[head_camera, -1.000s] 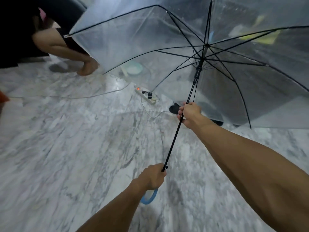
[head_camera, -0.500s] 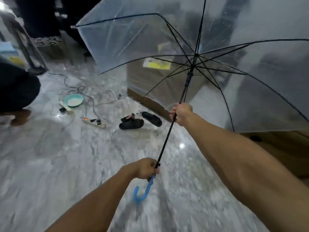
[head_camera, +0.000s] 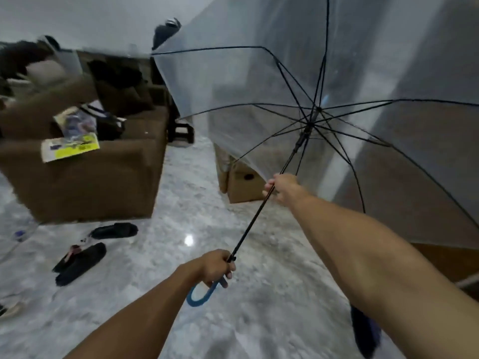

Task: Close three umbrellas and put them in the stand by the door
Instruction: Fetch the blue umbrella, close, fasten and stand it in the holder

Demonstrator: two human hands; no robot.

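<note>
A clear plastic umbrella (head_camera: pixel 233 94) with black ribs is fully open and fills the upper right. Its thin black shaft slants down to a blue hooked handle (head_camera: pixel 199 297). My left hand (head_camera: pixel 216 266) grips the top of that handle at lower centre. Higher up, my right hand (head_camera: pixel 282 187) is closed around the shaft, below the sliding runner (head_camera: pixel 300 141). A dark folded thing (head_camera: pixel 365 332) shows under my right forearm; what it is I cannot tell. No stand is in view.
A brown sofa (head_camera: pixel 85 182) heaped with papers and bags stands at left. Black sandals (head_camera: pixel 80 263) lie on the marble floor before it. Cardboard boxes (head_camera: pixel 243 185) sit behind the canopy, and a wall rises at right.
The view has swung right: the seated person, power strip and bowl have gone, the sofa and boxes have come in. Both hands keep their hold and the canopy stays open.
</note>
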